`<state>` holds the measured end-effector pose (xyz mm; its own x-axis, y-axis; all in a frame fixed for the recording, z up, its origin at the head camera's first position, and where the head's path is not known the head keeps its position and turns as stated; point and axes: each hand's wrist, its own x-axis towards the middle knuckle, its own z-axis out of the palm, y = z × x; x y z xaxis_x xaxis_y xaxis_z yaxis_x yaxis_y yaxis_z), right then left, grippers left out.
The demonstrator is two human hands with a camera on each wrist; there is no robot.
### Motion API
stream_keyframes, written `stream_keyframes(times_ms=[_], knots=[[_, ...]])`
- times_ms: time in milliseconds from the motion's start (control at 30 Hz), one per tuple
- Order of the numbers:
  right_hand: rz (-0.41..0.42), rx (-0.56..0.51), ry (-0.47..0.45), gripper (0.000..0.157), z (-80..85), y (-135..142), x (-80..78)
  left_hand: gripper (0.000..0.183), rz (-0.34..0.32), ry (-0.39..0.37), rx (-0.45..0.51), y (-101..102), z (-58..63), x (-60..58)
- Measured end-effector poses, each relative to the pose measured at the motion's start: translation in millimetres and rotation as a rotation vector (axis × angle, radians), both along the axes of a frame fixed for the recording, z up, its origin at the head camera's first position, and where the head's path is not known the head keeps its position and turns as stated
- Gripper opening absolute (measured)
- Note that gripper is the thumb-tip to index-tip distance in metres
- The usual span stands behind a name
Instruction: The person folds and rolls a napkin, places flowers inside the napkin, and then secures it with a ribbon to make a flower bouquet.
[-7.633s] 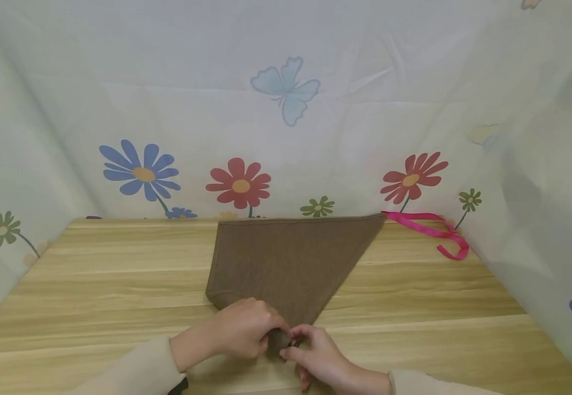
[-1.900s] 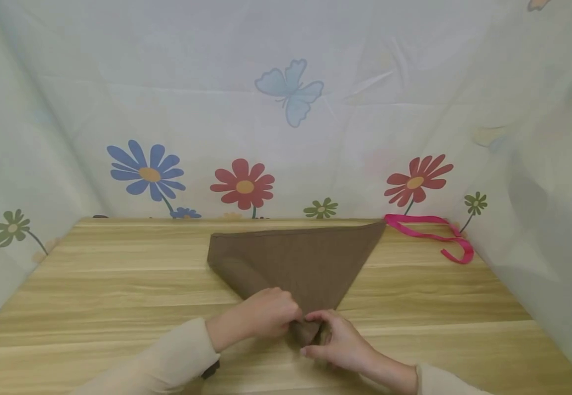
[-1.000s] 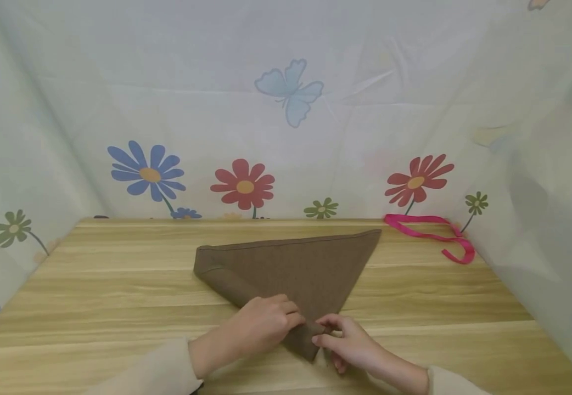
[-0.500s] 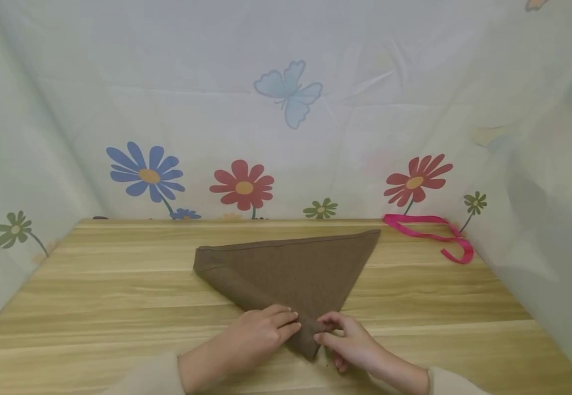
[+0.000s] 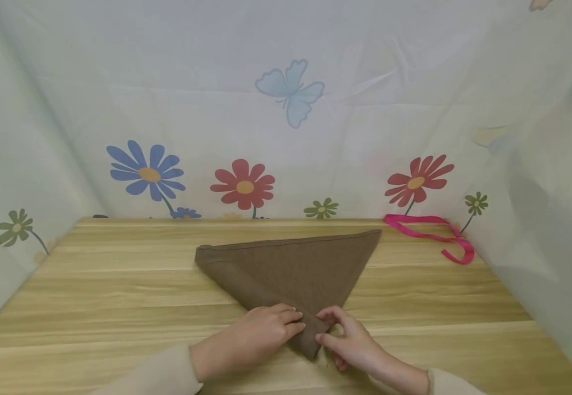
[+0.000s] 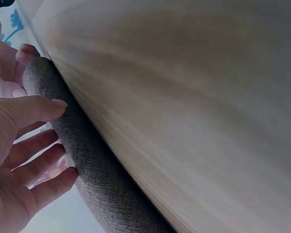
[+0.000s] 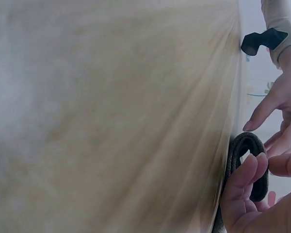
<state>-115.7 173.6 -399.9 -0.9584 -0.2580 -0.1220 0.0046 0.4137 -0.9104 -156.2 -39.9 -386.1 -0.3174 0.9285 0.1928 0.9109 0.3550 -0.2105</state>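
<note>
A brown cloth napkin (image 5: pixel 301 274) lies on the table, its near left side turned over into a soft roll that narrows to a point at the front. My left hand (image 5: pixel 253 340) rests on this roll with fingers fairly straight. In the left wrist view, the thumb of my left hand (image 6: pixel 19 131) touches the near side of the rolled cloth (image 6: pixel 97 170). My right hand (image 5: pixel 352 340) pinches the right end of the roll between thumb and fingers. In the right wrist view, that end shows as an open loop of cloth (image 7: pixel 250 138) beside my right hand (image 7: pixel 262 204).
A pink ribbon (image 5: pixel 426 236) curls at the back right of the wooden table (image 5: pixel 93 296), beyond the cloth's far right corner. A white curtain (image 5: pixel 192 93) printed with flowers and a butterfly surrounds the back and sides.
The near left side of the cloth has been rolled inward, and its far edge has come nearer and tilted. My left fingers have loosened from a curled grip to lie on the roll.
</note>
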Motion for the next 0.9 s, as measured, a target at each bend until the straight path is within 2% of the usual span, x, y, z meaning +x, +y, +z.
stream_keyframes(times_ms=[267, 567, 900], knots=[[0.013, 0.011, 0.038, 0.041, 0.1, 1.2, 0.4, 0.027, 0.008, -0.031, -0.036, 5.3, -0.7, -5.0], [0.023, 0.034, 0.024, 0.046, -1.7, 2.6, -1.1, 0.025, -0.010, -0.036, -0.057, 10.8, 1.0, -10.6], [0.058, 0.058, 0.037, 0.053, 0.8, 1.6, -2.9, 0.013, -0.003, 0.000, -0.105, 17.8, 1.2, -14.4]])
